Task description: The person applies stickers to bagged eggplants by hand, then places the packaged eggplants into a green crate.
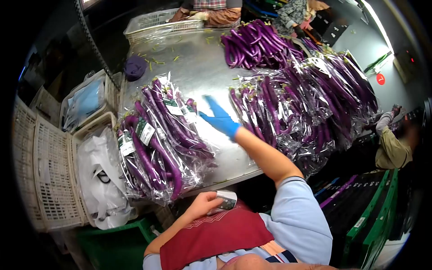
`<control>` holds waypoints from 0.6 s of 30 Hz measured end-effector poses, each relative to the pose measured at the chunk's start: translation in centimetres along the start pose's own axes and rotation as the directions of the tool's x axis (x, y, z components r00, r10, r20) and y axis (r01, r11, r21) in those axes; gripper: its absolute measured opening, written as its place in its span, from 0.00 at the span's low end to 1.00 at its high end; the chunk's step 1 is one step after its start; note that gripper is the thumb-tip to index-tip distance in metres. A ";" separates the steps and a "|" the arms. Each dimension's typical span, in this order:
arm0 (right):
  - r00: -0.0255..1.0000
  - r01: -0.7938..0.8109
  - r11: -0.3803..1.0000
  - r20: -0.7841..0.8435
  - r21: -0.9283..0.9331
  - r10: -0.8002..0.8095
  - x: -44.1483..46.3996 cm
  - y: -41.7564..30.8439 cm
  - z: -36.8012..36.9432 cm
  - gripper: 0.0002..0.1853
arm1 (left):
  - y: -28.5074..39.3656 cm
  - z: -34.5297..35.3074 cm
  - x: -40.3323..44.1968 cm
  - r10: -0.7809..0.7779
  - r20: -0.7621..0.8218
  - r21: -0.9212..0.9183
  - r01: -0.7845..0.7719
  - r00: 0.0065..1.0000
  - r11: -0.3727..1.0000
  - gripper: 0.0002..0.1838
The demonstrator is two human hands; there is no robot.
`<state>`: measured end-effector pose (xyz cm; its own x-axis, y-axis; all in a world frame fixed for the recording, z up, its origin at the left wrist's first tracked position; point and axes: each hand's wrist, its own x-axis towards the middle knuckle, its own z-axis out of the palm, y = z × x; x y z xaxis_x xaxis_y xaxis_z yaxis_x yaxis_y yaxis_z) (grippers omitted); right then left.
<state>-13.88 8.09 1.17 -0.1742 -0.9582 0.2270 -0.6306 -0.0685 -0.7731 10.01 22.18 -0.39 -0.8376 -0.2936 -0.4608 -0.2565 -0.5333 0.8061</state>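
White-backed labels (227, 200) are clamped in the left hand (206, 204), before the near edge of the bench (193, 51). Bagged eggplants (155, 144) lie by its left edge; beside them, the blue-gloved right hand (219, 120) holds thumb and fingers apart. More bags (310, 103) line the right edge; loose eggplants (258, 42) lie beyond.

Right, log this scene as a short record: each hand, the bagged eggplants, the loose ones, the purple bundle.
Left hand: bare, holding what looks like a label roll
Right hand: blue-gloved, open, over the metal table; contact unclear
Labelled bags: eggplants inside, table's left side
Right-hand pile of bags: more eggplants, clear wrapping
Loose eggplants: heaped beyond that pile
Purple bundle: left table edge, beyond labelled bags
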 end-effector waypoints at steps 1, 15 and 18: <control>0.969 0.109 0.770 -0.106 -0.629 -0.224 -1.0 1.6 -4.4 0.29 | 0.3 0.3 -0.1 0.029 -0.016 -0.012 -0.029 0.999 1.000 0.12; 0.942 -0.015 0.945 -0.322 -0.326 -0.097 -8.8 4.4 -17.5 0.30 | 2.2 2.4 2.1 0.069 0.162 -0.299 -0.017 0.984 0.954 0.14; 0.981 -0.175 0.695 -0.185 -0.698 0.061 -11.0 1.8 -9.5 0.35 | 1.1 1.9 3.2 0.147 0.049 -0.070 -0.144 0.988 0.987 0.15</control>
<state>-20.31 21.13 2.91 -0.3493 -0.8925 0.2855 -0.9353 0.3138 -0.1634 6.14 22.14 -0.32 -0.8887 -0.3301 -0.3183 -0.0989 -0.5399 0.8359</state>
